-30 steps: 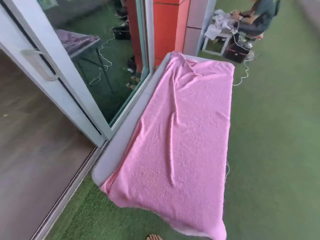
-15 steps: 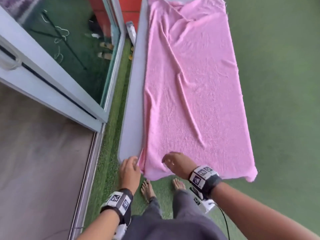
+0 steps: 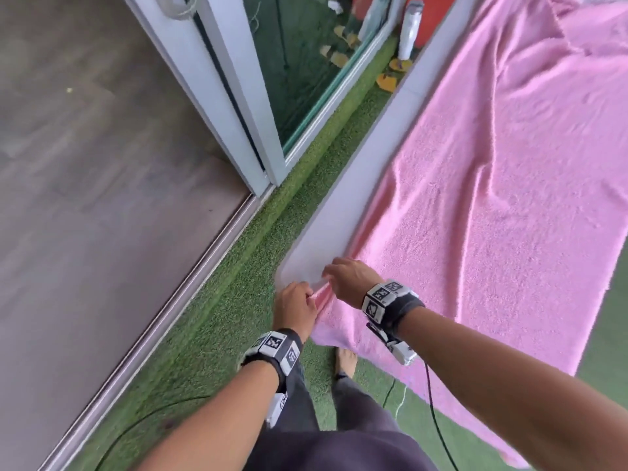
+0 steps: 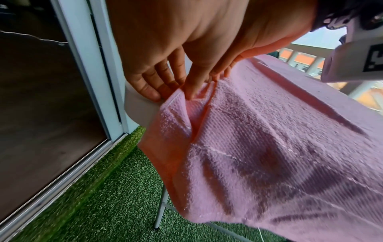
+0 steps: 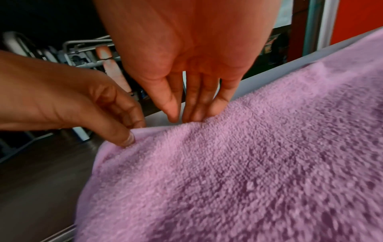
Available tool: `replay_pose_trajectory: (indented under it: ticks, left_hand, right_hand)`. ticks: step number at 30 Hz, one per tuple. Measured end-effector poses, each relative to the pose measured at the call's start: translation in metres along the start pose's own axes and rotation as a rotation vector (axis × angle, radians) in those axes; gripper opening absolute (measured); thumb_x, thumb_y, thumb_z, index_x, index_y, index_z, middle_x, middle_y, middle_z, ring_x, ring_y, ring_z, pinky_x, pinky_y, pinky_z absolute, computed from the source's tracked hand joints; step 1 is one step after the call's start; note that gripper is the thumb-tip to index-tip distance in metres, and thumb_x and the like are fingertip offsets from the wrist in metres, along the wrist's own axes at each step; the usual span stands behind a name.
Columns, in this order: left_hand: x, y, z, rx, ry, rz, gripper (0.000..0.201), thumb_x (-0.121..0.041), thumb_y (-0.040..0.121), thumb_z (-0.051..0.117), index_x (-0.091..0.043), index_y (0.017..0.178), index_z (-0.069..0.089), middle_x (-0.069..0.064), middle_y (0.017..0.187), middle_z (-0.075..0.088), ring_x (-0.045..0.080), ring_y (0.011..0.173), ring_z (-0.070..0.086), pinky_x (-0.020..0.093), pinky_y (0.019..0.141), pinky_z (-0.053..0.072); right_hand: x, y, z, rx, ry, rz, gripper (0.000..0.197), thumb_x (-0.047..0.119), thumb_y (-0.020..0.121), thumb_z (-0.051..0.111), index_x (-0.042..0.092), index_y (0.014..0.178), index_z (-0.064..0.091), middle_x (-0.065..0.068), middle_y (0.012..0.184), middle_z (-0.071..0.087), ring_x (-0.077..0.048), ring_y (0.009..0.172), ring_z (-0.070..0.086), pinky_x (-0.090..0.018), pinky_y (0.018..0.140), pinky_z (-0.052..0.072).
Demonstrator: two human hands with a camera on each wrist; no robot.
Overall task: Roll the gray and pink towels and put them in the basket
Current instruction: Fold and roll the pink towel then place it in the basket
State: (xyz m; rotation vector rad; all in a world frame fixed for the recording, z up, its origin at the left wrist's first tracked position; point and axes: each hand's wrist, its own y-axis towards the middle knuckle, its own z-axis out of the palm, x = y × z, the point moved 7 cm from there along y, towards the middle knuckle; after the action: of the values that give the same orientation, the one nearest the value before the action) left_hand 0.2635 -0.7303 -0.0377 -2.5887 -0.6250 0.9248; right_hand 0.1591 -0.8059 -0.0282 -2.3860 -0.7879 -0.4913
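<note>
Green artificial turf [image 3: 217,321] is laid along one sliding glass door [image 3: 299,73], and beside the door one long white table [image 3: 343,215] is set — its two metal legs [image 4: 160,208] are seen in the left wrist view. One pink towel [image 3: 492,198] is spread over the table, covering most of the top; a bare strip of table is left on the door side, and the towel's near end is draped over the table's near edge. No more than this one towel is shown. Two hands are brought together at the towel's near corner on the door side. The left hand [image 3: 297,305] is closed on the towel's hem, the cloth pinched between thumb and fingers [image 4: 149,85]. The right hand [image 3: 351,277] is set just beyond it at the same edge, its fingertips [image 5: 196,114] pointed down with the thumb drawn close to them; whether cloth is actually caught between them cannot be told. One white bottle [image 3: 409,28] is stood on the turf at the far end of the table, with yellow sandals [image 3: 387,81] lying near it.
</note>
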Motion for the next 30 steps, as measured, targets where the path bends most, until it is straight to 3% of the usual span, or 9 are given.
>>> replay_pose_trajectory:
  ticks: [3, 6, 9, 13, 17, 20, 25, 27, 30]
  left_hand:
    - [0.007, -0.003, -0.018, -0.126, -0.151, -0.060, 0.011, -0.005, 0.090, 0.056, -0.011, 0.092, 0.065, -0.001, 0.089, 0.063, 0.017, 0.083, 0.061, 0.022, 0.068, 0.047]
    - [0.025, -0.005, -0.044, -0.287, -0.317, -0.183, 0.020, 0.001, 0.088, 0.057, -0.002, 0.106, 0.066, 0.008, 0.101, 0.068, 0.019, 0.090, 0.062, 0.018, 0.072, 0.045]
    - [0.040, -0.003, -0.061, -0.377, -0.347, -0.216, 0.019, 0.005, 0.087, 0.056, -0.002, 0.100, 0.067, 0.011, 0.096, 0.069, 0.018, 0.084, 0.062, 0.010, 0.064, 0.043]
    - [0.052, 0.005, -0.070, -0.402, -0.389, -0.238, 0.017, 0.007, 0.087, 0.055, -0.004, 0.096, 0.065, 0.006, 0.092, 0.064, 0.015, 0.080, 0.059, 0.009, 0.055, 0.042]
    - [0.051, 0.012, -0.070, -0.367, -0.456, -0.193, 0.011, 0.000, 0.090, 0.054, -0.009, 0.091, 0.059, 0.003, 0.085, 0.064, 0.013, 0.070, 0.060, 0.012, 0.051, 0.045]
    - [0.049, 0.011, -0.070, -0.365, -0.489, -0.160, 0.011, 0.000, 0.091, 0.052, -0.010, 0.089, 0.057, 0.002, 0.080, 0.062, 0.013, 0.066, 0.059, 0.011, 0.050, 0.044]
    - [0.058, 0.013, -0.069, -0.368, -0.468, -0.188, 0.011, 0.002, 0.091, 0.051, -0.008, 0.089, 0.057, -0.002, 0.077, 0.058, 0.011, 0.066, 0.057, 0.012, 0.054, 0.045]
    - [0.061, 0.015, -0.066, -0.334, -0.384, -0.242, 0.009, -0.004, 0.089, 0.055, -0.013, 0.090, 0.057, -0.007, 0.082, 0.059, 0.010, 0.072, 0.058, 0.027, 0.068, 0.053]
    - [0.035, 0.031, -0.060, -0.202, -0.163, -0.152, 0.028, -0.030, 0.088, 0.059, -0.018, 0.113, 0.055, -0.010, 0.109, 0.050, 0.011, 0.103, 0.051, 0.036, 0.091, 0.043]
  right_hand:
    - [0.002, 0.017, -0.013, -0.002, -0.130, -0.101, 0.025, 0.016, 0.094, 0.050, 0.021, 0.114, 0.064, 0.000, 0.118, 0.062, -0.018, 0.110, 0.053, -0.041, 0.097, 0.046]
    - [0.002, 0.042, -0.032, 0.054, -0.246, -0.145, 0.027, 0.021, 0.095, 0.050, 0.024, 0.117, 0.064, 0.003, 0.123, 0.061, -0.018, 0.117, 0.049, -0.041, 0.101, 0.042]
    - [-0.006, 0.069, -0.056, 0.074, -0.334, -0.118, 0.029, 0.023, 0.094, 0.052, 0.026, 0.120, 0.064, 0.005, 0.114, 0.065, -0.018, 0.109, 0.052, -0.037, 0.097, 0.043]
    - [-0.012, 0.101, -0.081, 0.184, -0.341, -0.068, 0.039, 0.051, 0.095, 0.044, 0.026, 0.116, 0.066, 0.002, 0.113, 0.065, -0.020, 0.108, 0.056, -0.046, 0.102, 0.039]
    - [0.008, 0.109, -0.067, 0.282, -0.338, -0.187, 0.032, 0.042, 0.096, 0.047, 0.026, 0.119, 0.062, 0.004, 0.125, 0.060, -0.017, 0.115, 0.052, -0.044, 0.105, 0.034]
    - [0.022, 0.106, -0.044, 0.396, -0.219, -0.164, 0.022, 0.030, 0.095, 0.054, 0.020, 0.111, 0.066, 0.002, 0.116, 0.066, -0.014, 0.095, 0.060, -0.041, 0.098, 0.047]
    - [0.021, 0.117, -0.039, 0.388, -0.291, -0.180, 0.020, 0.026, 0.093, 0.059, 0.019, 0.110, 0.066, 0.004, 0.107, 0.069, -0.014, 0.089, 0.065, -0.039, 0.089, 0.054]
    - [0.020, 0.123, -0.050, 0.313, -0.280, -0.186, 0.026, 0.012, 0.093, 0.052, 0.021, 0.114, 0.066, 0.002, 0.114, 0.069, -0.018, 0.097, 0.067, -0.040, 0.086, 0.056]
    - [0.027, 0.124, -0.060, 0.288, -0.281, -0.265, 0.030, 0.010, 0.095, 0.050, 0.021, 0.119, 0.064, 0.000, 0.120, 0.066, -0.021, 0.103, 0.066, -0.040, 0.087, 0.056]
